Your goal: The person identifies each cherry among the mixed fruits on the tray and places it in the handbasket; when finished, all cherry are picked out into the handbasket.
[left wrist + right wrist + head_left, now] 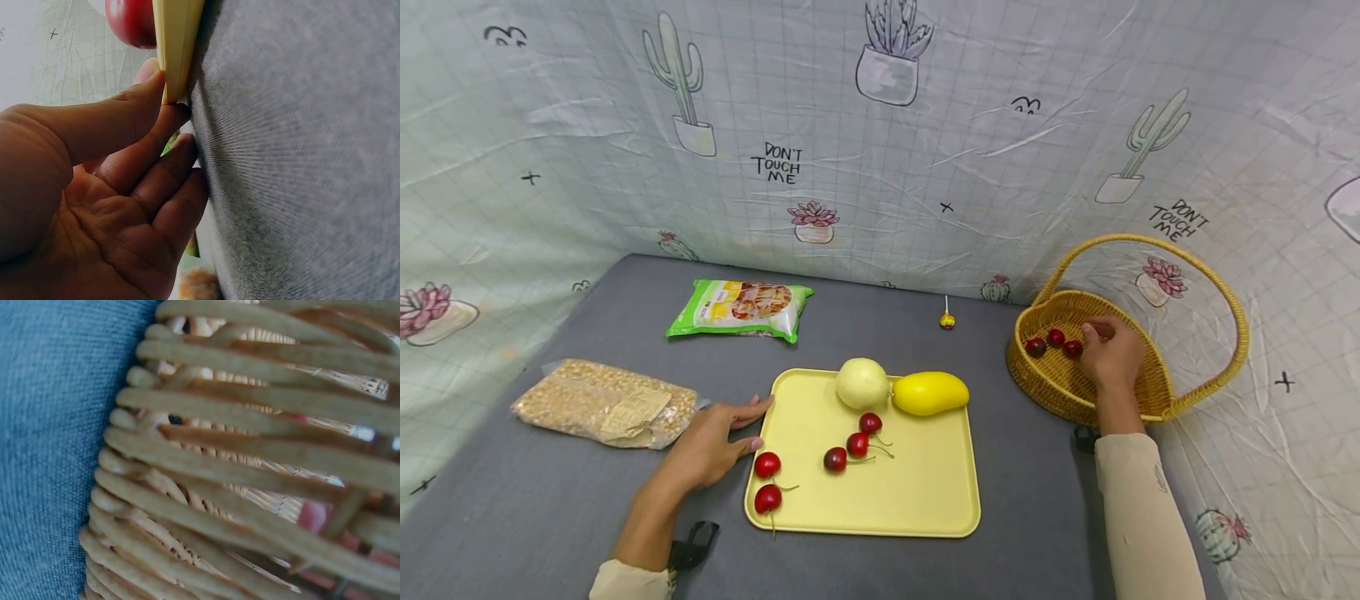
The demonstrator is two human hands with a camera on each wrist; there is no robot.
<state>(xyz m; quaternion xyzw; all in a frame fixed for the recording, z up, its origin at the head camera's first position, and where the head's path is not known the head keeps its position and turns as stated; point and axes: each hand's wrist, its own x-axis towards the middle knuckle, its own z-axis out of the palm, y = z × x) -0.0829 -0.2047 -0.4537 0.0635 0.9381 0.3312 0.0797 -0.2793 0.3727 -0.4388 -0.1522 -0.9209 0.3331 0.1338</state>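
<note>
My left hand (pixel 711 446) rests at the left edge of a yellow tray (pixel 917 492). In the left wrist view its thumb touches the rim and its other fingers extend along the table beside it. Two cherries (pixel 767 499) lie in the tray's near left corner, with three more cherries (pixel 857 445) at its middle. My right hand (pixel 1112 354) reaches into a wicker basket (pixel 1045 392), fingers pointing down beside dark red cherries (pixel 1056 338). I cannot tell whether it holds one. In the right wrist view the basket's woven wall (pixel 250 444) hides the hand.
A pale round fruit (pixel 861 383) and a yellow mango (pixel 930 393) lie along the tray's far side. Behind stand a green-edged food packet (pixel 741 310) and a lollipop (pixel 947 320). A bag of corn kernels (pixel 606 402) lies at left. The basket's handle (pixel 1243 333) arches upward at right.
</note>
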